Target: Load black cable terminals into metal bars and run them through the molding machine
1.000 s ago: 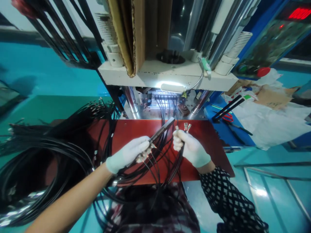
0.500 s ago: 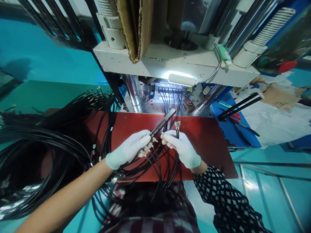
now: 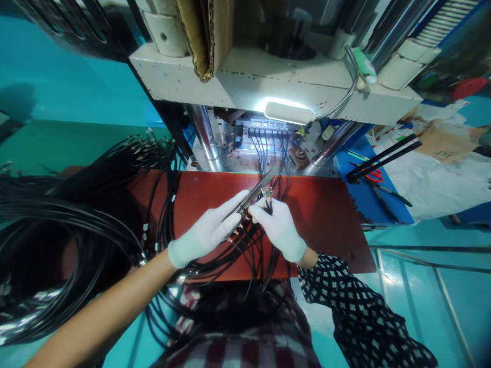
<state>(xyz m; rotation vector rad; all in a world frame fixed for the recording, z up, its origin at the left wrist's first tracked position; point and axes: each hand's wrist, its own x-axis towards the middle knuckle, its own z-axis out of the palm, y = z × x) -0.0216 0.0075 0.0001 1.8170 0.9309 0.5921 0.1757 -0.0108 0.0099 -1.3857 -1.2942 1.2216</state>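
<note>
A large press (image 3: 245, 84) stands ahead of the person, its white crossbeam above a lit metal block (image 3: 245, 143) from which several black wires run toward the person. In front of it lies a red-brown board (image 3: 326, 220), with a big heap of black cables (image 3: 88, 217) over its left side. A small lamp (image 3: 289, 113) hangs under the beam.

The left hand (image 3: 207, 231), gloved in white, is closed around a dark, narrow bar (image 3: 261, 186), which slants up and away to the right above the board. The right hand (image 3: 279, 228), gloved too, is bent narrow around a few cables, whose metal ends (image 3: 267, 193) stick up past its fingers, just beside the bar. Whether it pinches another end between thumb and forefinger is hidden.

A second ago the right hand was apart from the bar, to its right; now its fingertips are right at the bar's side, close to the left thumb. The left hand has kept its hold. That suggests the work has passed from bringing the cables over to close handling of them against the bar.
</note>
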